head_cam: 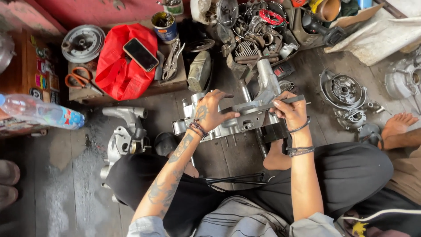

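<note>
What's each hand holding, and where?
Right hand holds a flat metal bar near its right end; left hand rests on the engine casing.

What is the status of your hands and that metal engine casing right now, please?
Left hand pressing down on the grey engine casing. Right hand gripping a flat metal file laid across its top. Nothing between the hands; loose parts lie around on the floor.

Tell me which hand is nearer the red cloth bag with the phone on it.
Left. The left hand sits just right of and below the red cloth bag; the right hand lies farther right.
</note>
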